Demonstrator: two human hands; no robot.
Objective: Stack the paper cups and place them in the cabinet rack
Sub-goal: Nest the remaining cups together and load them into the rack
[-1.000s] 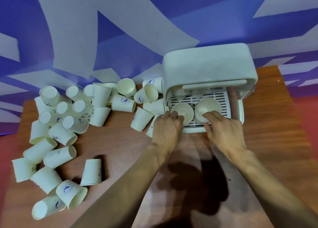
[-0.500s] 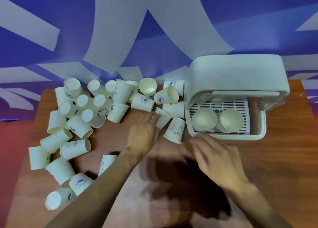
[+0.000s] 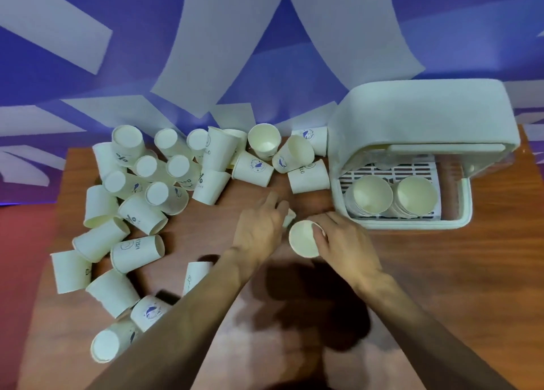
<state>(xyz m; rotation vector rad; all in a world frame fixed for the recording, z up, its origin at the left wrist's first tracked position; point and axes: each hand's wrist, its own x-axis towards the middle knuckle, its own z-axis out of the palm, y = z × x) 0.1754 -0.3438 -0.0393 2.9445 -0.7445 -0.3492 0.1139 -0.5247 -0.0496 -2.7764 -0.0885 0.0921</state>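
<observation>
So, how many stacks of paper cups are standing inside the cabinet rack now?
2. The left stack and the right stack stand side by side on the slatted rack. The hood may hide others behind.

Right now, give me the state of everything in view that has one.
Cabinet, front open.
Left stack, upright in the rack, mouth up.
Right stack, the same.
Held cup, upright, mouth up, gripped at the rim by right hand.
Second cup, mostly hidden under left hand; grip unclear.
Loose cups, scattered on the table, tipped or inverted.
</observation>
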